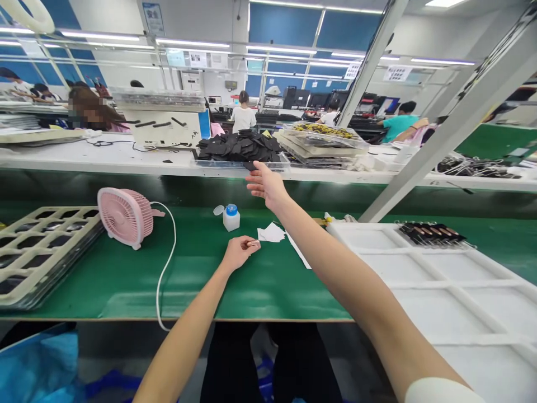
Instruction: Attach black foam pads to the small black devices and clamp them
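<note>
My left hand [239, 252] is closed in a pinch over the green mat, holding a small copper-coloured piece [253, 243] that its fingers partly cover. Stretched forward to the shelf, my right hand [267, 183] has its fingers apart. Its topmost fingertip touches a flat black piece [249, 166] at the front edge of a clear tray [226, 164]. A heap of similar black pieces [239, 146] fills that tray. White paper sheets [271, 233] lie just beyond my left hand, and a small white bottle [231, 219] with a blue neck and its lid flipped back stands behind it.
A pink fan [126, 217] with a white cable [173, 240] stands on the left, beside stacked cream trays [46, 246]. At right, a white compartment tray [440, 285] carries black parts with copper strips [434, 233]. A slanted white post [453, 117] rises there. Other people sit farther back.
</note>
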Motion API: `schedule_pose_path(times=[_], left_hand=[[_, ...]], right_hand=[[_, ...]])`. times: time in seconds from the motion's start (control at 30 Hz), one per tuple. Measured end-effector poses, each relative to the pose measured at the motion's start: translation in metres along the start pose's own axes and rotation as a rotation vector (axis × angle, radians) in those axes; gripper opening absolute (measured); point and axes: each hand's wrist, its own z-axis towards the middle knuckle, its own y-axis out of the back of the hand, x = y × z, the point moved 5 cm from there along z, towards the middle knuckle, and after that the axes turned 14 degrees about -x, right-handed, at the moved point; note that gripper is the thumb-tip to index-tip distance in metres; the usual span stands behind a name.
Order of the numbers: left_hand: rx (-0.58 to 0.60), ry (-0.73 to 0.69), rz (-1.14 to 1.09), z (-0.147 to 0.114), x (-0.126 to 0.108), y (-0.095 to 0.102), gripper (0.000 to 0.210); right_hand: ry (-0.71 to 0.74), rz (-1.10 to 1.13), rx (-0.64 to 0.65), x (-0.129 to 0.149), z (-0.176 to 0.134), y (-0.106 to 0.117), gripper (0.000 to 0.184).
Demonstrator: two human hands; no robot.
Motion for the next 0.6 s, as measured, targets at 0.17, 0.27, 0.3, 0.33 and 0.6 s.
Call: schedule_pose_path(times=[0.17, 0.27, 0.3, 0.33, 0.6], left_hand=[[0.005, 0.015, -0.029, 0.0, 0.001, -0.001, 0.04], [-0.009, 0.029, -0.05, 0.0, 0.002, -0.001, 0.038], [-0.017, 0.034, -0.059, 0.0, 0.001, -0.001, 0.037], [-0.027, 0.04, -0.07, 0.001, 0.001, -0.001, 0.037], [-0.138, 0.165, -0.249, -0.001, -0.011, 0.01, 0.045]], right_hand=[[0.029, 0.038, -0.046, 0.0, 0.0, -0.002, 0.016], [0.09, 0.033, -0.037, -0.002, -0.004, 0.005, 0.015], [0.118, 0.022, -0.033, -0.004, -0.006, 0.01, 0.014], [0.148, 0.011, -0.028, -0.007, -0.008, 0.015, 0.013], [0.272, 0.047, -0.023, -0.098, -0.035, 0.099, 0.035]])
